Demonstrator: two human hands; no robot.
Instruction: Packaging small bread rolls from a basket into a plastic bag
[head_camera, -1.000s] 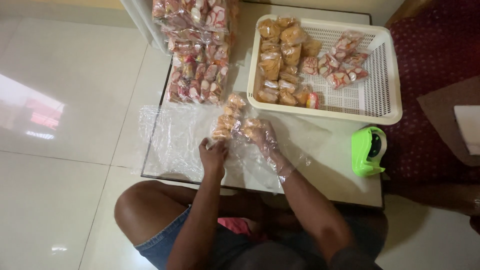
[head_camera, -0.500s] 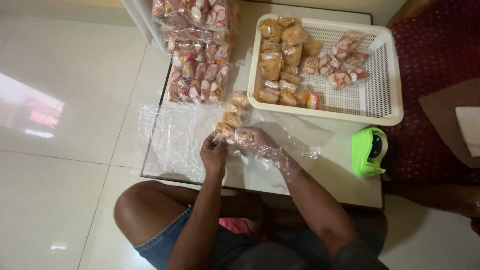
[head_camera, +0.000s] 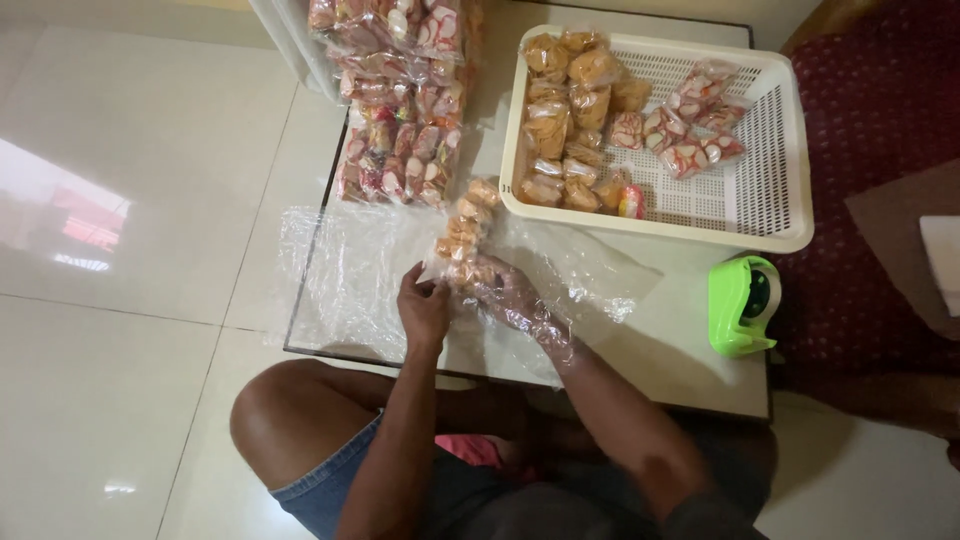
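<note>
On a low table (head_camera: 680, 350), both hands work at a row of small snack packs (head_camera: 465, 225) that lies on a clear bag (head_camera: 350, 280) spread over the tabletop. The left hand (head_camera: 423, 308) pinches the bag's edge at the near end of the row, fingers pressed together. The right hand (head_camera: 505, 292) is inside the clear plastic, fingers curled around the nearest packs. Just beyond the row sits a white basket (head_camera: 770, 190) holding more packs, and a stack of filled bags (head_camera: 400, 110) lies to its left. A green tape dispenser (head_camera: 742, 305) stands near the right forearm
</note>
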